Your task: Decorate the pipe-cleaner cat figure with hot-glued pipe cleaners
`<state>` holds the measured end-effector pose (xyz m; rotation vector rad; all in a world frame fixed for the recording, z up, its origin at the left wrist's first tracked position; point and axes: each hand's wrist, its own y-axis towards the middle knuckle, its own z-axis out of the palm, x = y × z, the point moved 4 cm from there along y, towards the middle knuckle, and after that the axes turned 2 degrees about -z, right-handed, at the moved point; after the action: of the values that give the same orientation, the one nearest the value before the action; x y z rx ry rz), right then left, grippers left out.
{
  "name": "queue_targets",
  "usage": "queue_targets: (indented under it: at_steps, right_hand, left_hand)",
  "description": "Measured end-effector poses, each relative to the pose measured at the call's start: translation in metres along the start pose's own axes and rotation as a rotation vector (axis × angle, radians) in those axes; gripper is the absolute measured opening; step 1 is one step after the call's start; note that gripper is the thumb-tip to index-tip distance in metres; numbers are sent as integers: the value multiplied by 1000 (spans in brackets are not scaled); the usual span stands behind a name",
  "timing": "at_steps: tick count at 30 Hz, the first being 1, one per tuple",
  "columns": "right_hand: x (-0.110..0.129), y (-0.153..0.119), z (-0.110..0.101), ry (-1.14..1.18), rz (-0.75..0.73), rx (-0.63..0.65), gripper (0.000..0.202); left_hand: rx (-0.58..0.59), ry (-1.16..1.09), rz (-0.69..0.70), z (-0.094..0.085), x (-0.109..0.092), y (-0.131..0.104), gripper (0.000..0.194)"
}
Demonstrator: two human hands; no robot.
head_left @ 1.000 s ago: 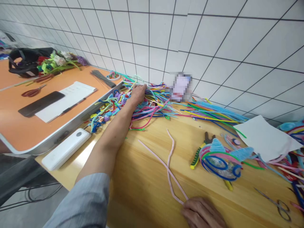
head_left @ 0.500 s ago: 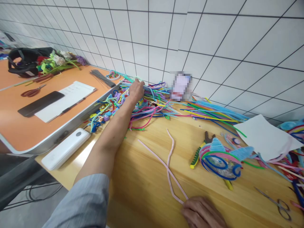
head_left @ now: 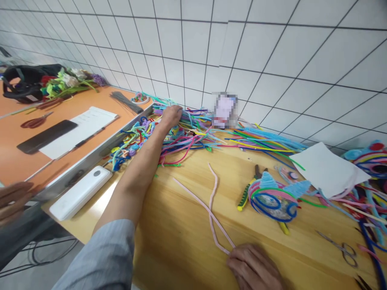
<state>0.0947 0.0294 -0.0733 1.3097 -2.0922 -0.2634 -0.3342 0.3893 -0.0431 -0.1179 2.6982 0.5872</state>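
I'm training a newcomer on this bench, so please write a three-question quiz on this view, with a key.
1. Which of the wearer's own hands is at the pile of colourful stems?
2. True or false: pink strands cross in front of the right hand.
3. What lies right beside the blue-eared craft piece? A: headset. B: pliers. C: flowers.

Key: 1. Left hand. 2. True. 3. B.

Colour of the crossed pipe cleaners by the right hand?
Pale pink pipe cleaners, best seen in the head view.
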Motion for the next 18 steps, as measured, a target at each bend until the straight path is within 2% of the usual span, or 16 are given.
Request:
queue_targets:
  at_steps: [4, 6, 8, 11, 14, 15, 17, 18]
  right_hand:
    - [5, 2, -3, 6, 2, -37, 24]
    - [7, 3, -4, -2, 12, -27, 23]
    - [9, 4, -5, -8, 11, -13, 21]
    - [10, 4, -6, -8, -11, -33, 19]
    - [9, 3, -7, -3, -14, -90, 17]
    - [9, 2, -7, 3, -6, -105, 16]
    - [8, -1, -8, 16, 8, -128, 14]
    - [7, -2, -8, 18, 12, -135, 13]
  left_hand:
    - [-166, -101, -28, -35, -23, 2, 36]
    - [-253, -254, -46, -55, -39, 1, 28]
    - [-281, -338, -23, -74, -59, -1, 18]
    - [-283, -355, 38, -104, -94, -10, 18]
    - [-97, -346, 116, -122, -130, -31, 26]
    - [35, -334, 158, -123, -143, -43, 21]
    - [454, -265, 271, -114, -169, -80, 15]
    - [626, -231, 334, -109, -180, -104, 9]
